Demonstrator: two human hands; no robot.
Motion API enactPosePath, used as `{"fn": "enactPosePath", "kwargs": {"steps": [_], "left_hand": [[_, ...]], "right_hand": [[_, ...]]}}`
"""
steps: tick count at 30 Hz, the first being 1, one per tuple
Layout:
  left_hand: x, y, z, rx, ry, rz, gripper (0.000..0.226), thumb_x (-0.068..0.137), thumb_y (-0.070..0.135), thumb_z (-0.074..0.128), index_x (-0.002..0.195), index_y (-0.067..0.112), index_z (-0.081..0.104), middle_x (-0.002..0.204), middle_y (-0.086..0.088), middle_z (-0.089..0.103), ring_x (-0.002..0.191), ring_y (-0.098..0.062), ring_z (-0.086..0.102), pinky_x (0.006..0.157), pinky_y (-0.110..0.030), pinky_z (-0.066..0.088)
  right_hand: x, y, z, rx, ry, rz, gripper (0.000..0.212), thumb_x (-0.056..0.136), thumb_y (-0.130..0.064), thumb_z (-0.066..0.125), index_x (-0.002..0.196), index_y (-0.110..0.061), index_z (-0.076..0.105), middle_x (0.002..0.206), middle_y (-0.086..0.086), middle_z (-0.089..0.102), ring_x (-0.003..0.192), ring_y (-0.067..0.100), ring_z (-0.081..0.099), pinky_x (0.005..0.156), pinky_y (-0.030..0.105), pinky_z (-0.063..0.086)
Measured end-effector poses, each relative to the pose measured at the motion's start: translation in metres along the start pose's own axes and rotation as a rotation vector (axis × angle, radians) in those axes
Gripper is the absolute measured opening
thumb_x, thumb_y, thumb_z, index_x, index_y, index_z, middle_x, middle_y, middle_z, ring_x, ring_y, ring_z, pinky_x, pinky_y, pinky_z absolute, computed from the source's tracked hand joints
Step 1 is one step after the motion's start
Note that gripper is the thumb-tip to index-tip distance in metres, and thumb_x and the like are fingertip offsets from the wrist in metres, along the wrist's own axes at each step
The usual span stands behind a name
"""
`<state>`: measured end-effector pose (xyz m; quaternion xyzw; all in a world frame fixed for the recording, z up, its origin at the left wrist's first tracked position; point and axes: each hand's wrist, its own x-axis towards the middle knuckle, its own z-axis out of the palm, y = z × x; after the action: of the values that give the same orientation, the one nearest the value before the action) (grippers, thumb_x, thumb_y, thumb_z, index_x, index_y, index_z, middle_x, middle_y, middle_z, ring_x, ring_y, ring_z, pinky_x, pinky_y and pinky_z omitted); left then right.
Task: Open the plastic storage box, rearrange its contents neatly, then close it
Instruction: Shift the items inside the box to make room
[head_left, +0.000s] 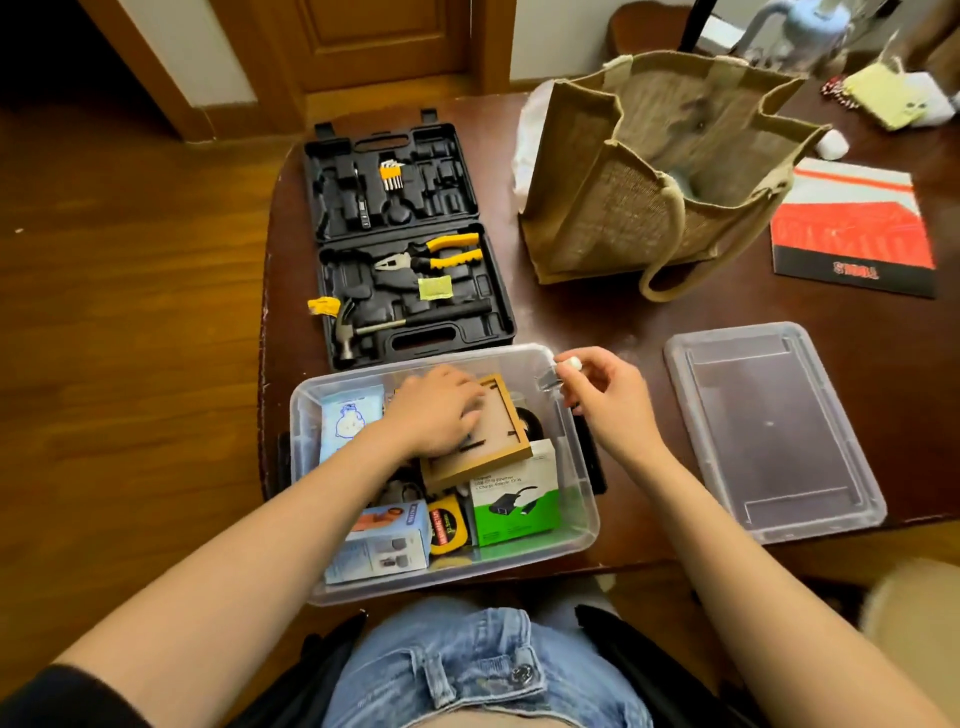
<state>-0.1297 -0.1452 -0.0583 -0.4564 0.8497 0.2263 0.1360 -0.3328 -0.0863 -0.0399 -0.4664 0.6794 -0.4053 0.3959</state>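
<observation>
Two bare hands at work over a clear rectangular plastic storage box, open, at the near edge of the dark brown wooden table and slightly overhanging it. Left hand inside the box, palm down, fingers loosely spread and pressing on a light wooden picture frame lying tilted on the other contents. Right hand above the box's far right corner, thumb and forefinger pinching a small object with a white tip and a clear body; exact nature not discernible. Inside the box: a pale blue packet with a cartoon figure along the left wall, a green-and-white adapter carton at near right, a yellow-and-black tape measure beside it, and a light blue-and-orange carton at the near left corner. Clear flat plastic lid removed, lying on the table just right of the box, near the table's near edge. Black moulded tool case, opened flat at the table's left edge behind the box, with yellow-handled pliers, a steel claw hammer and a set of hex keys. Tan woven jute bag upright behind the lid; red, white and black booklet towards the right edge.
</observation>
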Motion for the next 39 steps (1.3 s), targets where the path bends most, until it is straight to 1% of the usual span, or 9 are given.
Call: {"fn": "enactPosePath", "kwargs": {"steps": [5,10,18,22,25,29,32,36,39], "left_hand": [[-0.006,-0.001,0.005,0.067,-0.037,0.035,0.049,0.096,0.045,0.036,0.142,0.029,0.036,0.139,-0.002,0.041,0.132,-0.022,0.026,0.098,-0.042,0.033],[-0.013,-0.005,0.002,-0.056,0.028,0.059,0.035,0.093,0.044,0.045,0.12,0.025,0.058,0.118,-0.001,0.049,0.122,-0.02,0.033,0.094,-0.038,0.032],[-0.032,-0.008,0.015,-0.482,0.086,-0.082,0.01,0.089,0.036,0.055,0.081,0.033,0.06,0.147,-0.003,0.028,0.135,-0.024,0.024,0.11,-0.041,0.024],[-0.028,-0.006,0.007,-0.61,0.089,-0.109,0.026,0.091,0.034,0.055,0.066,0.03,0.06,0.144,-0.002,0.035,0.133,-0.024,0.03,0.109,-0.039,0.025],[-0.028,-0.011,0.007,-0.652,0.112,-0.141,0.018,0.091,0.037,0.055,0.078,0.035,0.067,0.132,0.0,0.043,0.126,-0.02,0.038,0.107,-0.039,0.031],[-0.028,-0.023,0.007,-0.702,0.083,-0.205,0.029,0.096,0.039,0.048,0.124,0.032,0.052,0.128,-0.002,0.051,0.111,-0.017,0.051,0.098,-0.039,0.042],[-0.029,-0.026,0.007,-0.684,0.087,-0.215,0.033,0.098,0.035,0.044,0.13,0.027,0.044,0.117,0.002,0.056,0.085,-0.011,0.054,0.077,-0.031,0.043],[-0.028,-0.024,0.014,-0.6,0.156,-0.192,0.032,0.098,0.036,0.043,0.128,0.029,0.052,0.122,-0.001,0.046,0.111,-0.013,0.043,0.093,-0.03,0.035],[-0.025,-0.015,0.017,-0.549,0.064,-0.099,0.031,0.099,0.036,0.04,0.119,0.022,0.06,0.131,-0.002,0.049,0.125,-0.019,0.041,0.106,-0.037,0.032]], "right_hand": [[-0.01,-0.009,0.018,-0.245,0.011,0.025,0.015,0.092,-0.023,0.056,0.079,-0.017,0.063,0.063,0.002,0.066,0.065,0.018,0.063,0.069,0.037,0.049],[-0.009,-0.017,0.024,-0.341,0.021,0.022,0.031,0.09,-0.038,0.058,0.071,-0.013,0.057,0.061,0.003,0.062,0.061,0.017,0.059,0.063,0.035,0.045],[0.018,-0.019,0.049,-0.34,-0.413,0.281,0.033,0.09,-0.039,0.059,0.069,-0.014,0.054,0.058,-0.008,0.055,0.061,0.01,0.047,0.056,0.021,0.038],[0.03,-0.014,0.064,-0.179,-0.488,0.435,0.039,0.094,-0.036,0.054,0.103,0.0,0.066,0.105,0.013,0.066,0.102,0.028,0.058,0.088,0.033,0.043],[0.035,-0.013,0.069,-0.141,-0.487,0.5,0.033,0.094,-0.038,0.053,0.107,-0.01,0.066,0.098,0.002,0.058,0.095,0.017,0.05,0.083,0.031,0.04],[0.034,-0.018,0.065,-0.052,-0.604,0.461,0.026,0.095,-0.037,0.052,0.077,-0.021,0.062,0.061,-0.007,0.051,0.062,0.011,0.044,0.057,0.023,0.036],[0.027,-0.026,0.055,-0.126,-0.766,0.302,0.027,0.094,-0.034,0.054,0.081,-0.013,0.065,0.071,-0.008,0.058,0.067,0.007,0.05,0.058,0.016,0.037],[0.018,-0.033,0.032,-0.178,-1.04,0.276,0.025,0.089,-0.034,0.061,0.092,-0.01,0.066,0.078,-0.009,0.06,0.073,0.002,0.054,0.074,0.017,0.046],[0.019,-0.032,0.018,-0.237,-1.172,0.318,0.014,0.088,-0.03,0.063,0.089,-0.017,0.068,0.086,-0.003,0.062,0.081,0.007,0.058,0.077,0.019,0.05]]}}
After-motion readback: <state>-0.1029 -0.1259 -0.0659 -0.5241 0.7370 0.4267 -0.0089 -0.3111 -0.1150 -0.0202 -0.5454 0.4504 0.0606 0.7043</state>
